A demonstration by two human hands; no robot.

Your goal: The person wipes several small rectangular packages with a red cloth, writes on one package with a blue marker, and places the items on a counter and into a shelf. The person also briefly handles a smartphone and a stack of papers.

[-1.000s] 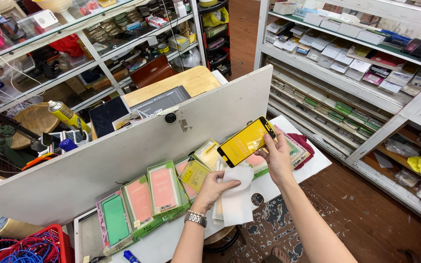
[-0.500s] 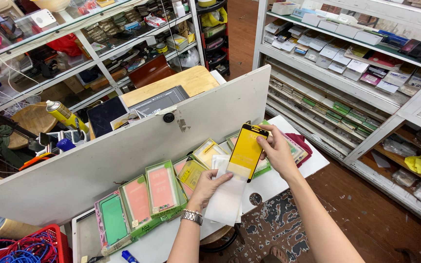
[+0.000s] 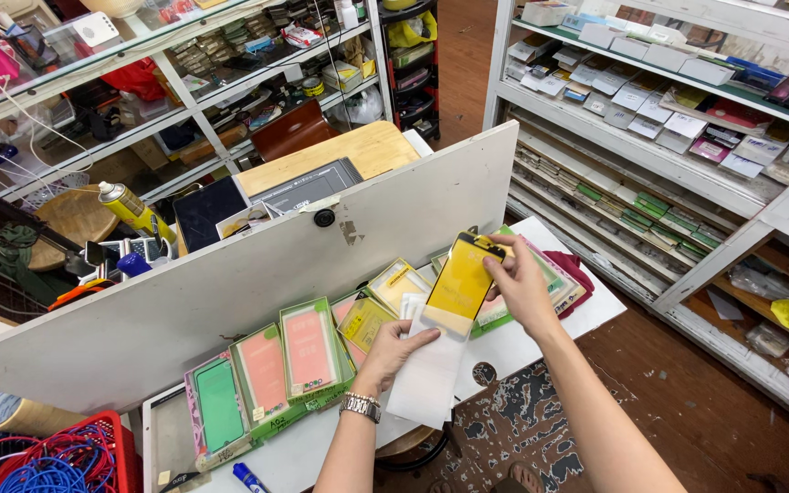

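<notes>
My right hand (image 3: 520, 285) pinches a yellow, black-rimmed screen protector (image 3: 461, 280) by its upper edge and holds it upright, slightly tilted. Its lower end sits in the mouth of a long white sleeve (image 3: 426, 372). My left hand (image 3: 397, 352), with a metal watch at the wrist, holds that sleeve from the left side. Both hands hover over a white counter (image 3: 527, 340) covered with flat phone-accessory packs in green, pink and yellow (image 3: 308, 348).
A white board (image 3: 230, 283) stands tilted behind the packs. Beyond it lie a dark tablet (image 3: 207, 210), a yellow spray can (image 3: 131, 209) and a wooden top. Glass shelves rise at the left, white stocked shelves (image 3: 678, 128) at the right. A red basket of cables (image 3: 57, 456) sits low left.
The yellow protector turned from lying sideways to upright and came down to the sleeve. Its lower end now sits in the white sleeve's mouth.
</notes>
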